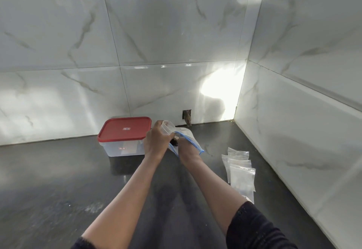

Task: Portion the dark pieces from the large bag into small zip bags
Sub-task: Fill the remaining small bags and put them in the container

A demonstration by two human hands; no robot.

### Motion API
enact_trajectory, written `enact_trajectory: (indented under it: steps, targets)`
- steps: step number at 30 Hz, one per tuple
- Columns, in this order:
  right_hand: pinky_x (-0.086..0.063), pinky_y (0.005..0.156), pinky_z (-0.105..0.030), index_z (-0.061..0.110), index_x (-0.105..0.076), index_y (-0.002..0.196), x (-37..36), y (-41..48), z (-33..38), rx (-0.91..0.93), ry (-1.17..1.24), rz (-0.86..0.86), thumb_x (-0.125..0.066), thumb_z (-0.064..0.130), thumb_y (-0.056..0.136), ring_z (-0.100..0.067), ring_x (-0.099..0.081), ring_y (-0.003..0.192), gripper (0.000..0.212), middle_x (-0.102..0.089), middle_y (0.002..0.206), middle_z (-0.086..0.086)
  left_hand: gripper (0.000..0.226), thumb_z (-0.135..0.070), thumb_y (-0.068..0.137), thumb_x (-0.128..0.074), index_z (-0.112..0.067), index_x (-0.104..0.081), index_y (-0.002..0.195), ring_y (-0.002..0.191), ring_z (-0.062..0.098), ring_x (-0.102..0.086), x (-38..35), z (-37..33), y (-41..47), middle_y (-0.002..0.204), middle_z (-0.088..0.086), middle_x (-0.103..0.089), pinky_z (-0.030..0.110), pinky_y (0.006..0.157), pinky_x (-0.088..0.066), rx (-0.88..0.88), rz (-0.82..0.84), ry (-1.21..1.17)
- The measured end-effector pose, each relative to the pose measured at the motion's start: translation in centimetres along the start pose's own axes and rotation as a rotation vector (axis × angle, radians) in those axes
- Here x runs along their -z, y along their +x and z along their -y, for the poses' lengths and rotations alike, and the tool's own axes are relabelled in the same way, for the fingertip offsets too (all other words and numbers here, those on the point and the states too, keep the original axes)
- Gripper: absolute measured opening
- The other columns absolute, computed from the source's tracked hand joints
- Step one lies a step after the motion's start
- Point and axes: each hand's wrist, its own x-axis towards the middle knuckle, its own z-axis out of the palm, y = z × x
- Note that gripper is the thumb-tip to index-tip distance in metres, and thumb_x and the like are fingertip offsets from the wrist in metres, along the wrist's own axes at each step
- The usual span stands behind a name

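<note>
Above the dark countertop, the left hand is pinching a small clear zip bag, likely flimsy, at its rim while the right hand, grip hidden, is sitting inside the limp blue-edged large bag.

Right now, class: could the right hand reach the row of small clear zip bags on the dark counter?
Probably yes. The small clear zip bags lie uncovered just beside the right forearm; the right hand must first leave the large blue-edged plastic bag.
</note>
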Motion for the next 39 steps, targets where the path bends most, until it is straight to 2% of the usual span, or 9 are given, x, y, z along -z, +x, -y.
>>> enact_trajectory:
  steps: [6,9,11,14,18,21,25,30,39]
  targets:
    - [-0.044,0.100,-0.032,0.008,-0.056,0.127,1.2,0.7,1.0,0.118,-0.013,0.052,-0.047,0.013,0.096,-0.024,-0.055,0.119,0.033,-0.058,0.127,-0.009,0.044,-0.026,0.075,-0.072,-0.015,-0.057,0.115,0.105,0.033,-0.058,0.9,0.8,0.7,0.108,0.012,-0.066,0.036,0.081,-0.043,0.013,-0.014,0.023]
    - [-0.043,0.084,-0.021,0.007,-0.053,0.128,1.0,0.9,0.5,0.137,-0.083,0.120,-0.040,0.020,0.099,-0.021,-0.052,0.116,0.034,-0.054,0.131,-0.009,0.045,-0.025,0.073,-0.073,-0.016,-0.057,0.115,0.104,0.032,-0.059,1.2,1.0,0.7,0.107,0.010,-0.067,0.037,0.082,-0.044,0.008,-0.002,0.031]
    - [-0.041,0.091,-0.025,0.004,-0.054,0.126,1.1,1.0,0.5,0.150,-0.110,0.121,-0.039,0.014,0.100,-0.021,-0.052,0.115,0.031,-0.054,0.130,-0.010,0.044,-0.026,0.074,-0.071,-0.017,-0.056,0.115,0.102,0.032,-0.059,1.2,1.2,0.6,0.105,0.009,-0.067,0.037,0.083,-0.045,0.002,0.001,0.048]
    - [-0.041,0.100,-0.032,0.005,-0.057,0.121,0.9,1.2,0.9,0.135,-0.063,0.153,-0.041,0.009,0.098,-0.025,-0.055,0.118,0.029,-0.059,0.124,-0.010,0.045,-0.030,0.076,-0.070,-0.019,-0.055,0.117,0.103,0.030,-0.059,0.8,1.2,0.4,0.107,0.006,-0.066,0.037,0.084,-0.044,0.000,0.014,0.047]
    - [-0.048,0.096,-0.036,0.010,-0.062,0.114,1.0,1.2,1.1,0.128,-0.033,0.150,-0.045,0.010,0.095,-0.025,-0.060,0.111,0.026,-0.065,0.116,-0.007,0.045,-0.033,0.077,-0.069,-0.021,-0.055,0.118,0.105,0.029,-0.057,0.2,0.8,0.1,0.108,0.005,-0.066,0.039,0.089,-0.044,0.030,0.018,0.031]
    - [-0.046,0.086,-0.029,0.009,-0.064,0.102,1.3,1.3,0.3,0.149,-0.043,0.105,-0.048,0.008,0.092,-0.022,-0.061,0.100,0.019,-0.066,0.105,-0.007,0.047,-0.036,0.077,-0.070,-0.022,-0.055,0.119,0.107,0.030,-0.057,-0.1,0.6,0.0,0.109,0.005,-0.066,0.038,0.090,-0.043,0.043,0.007,0.041]
    - [-0.046,0.085,-0.030,0.005,-0.064,0.115,1.6,1.0,-0.7,0.126,-0.036,0.046,-0.044,0.002,0.092,-0.028,-0.061,0.111,0.031,-0.065,0.116,-0.013,0.049,-0.039,0.077,-0.069,-0.020,-0.054,0.120,0.107,0.031,-0.057,-0.3,0.3,-0.4,0.111,0.007,-0.066,0.038,0.087,-0.041,0.037,0.018,0.054]
    - [-0.047,0.087,-0.034,0.001,-0.062,0.112,1.5,0.1,-1.1,0.138,-0.095,-0.002,-0.042,-0.002,0.091,-0.031,-0.060,0.111,0.030,-0.064,0.116,-0.016,0.046,-0.033,0.078,-0.067,-0.021,-0.054,0.120,0.108,0.030,-0.057,-0.2,0.4,-0.5,0.112,0.007,-0.066,0.036,0.085,-0.041,0.045,0.030,0.069]
    - [-0.046,0.100,-0.039,0.015,-0.054,0.128,0.6,0.1,-0.3,0.246,-0.162,0.137,-0.044,0.008,0.096,-0.026,-0.053,0.123,0.034,-0.055,0.132,-0.006,0.049,-0.037,0.075,-0.071,-0.020,-0.057,0.119,0.108,0.031,-0.057,0.0,0.9,-0.6,0.110,0.008,-0.067,0.035,0.084,-0.041,0.032,0.070,0.079]
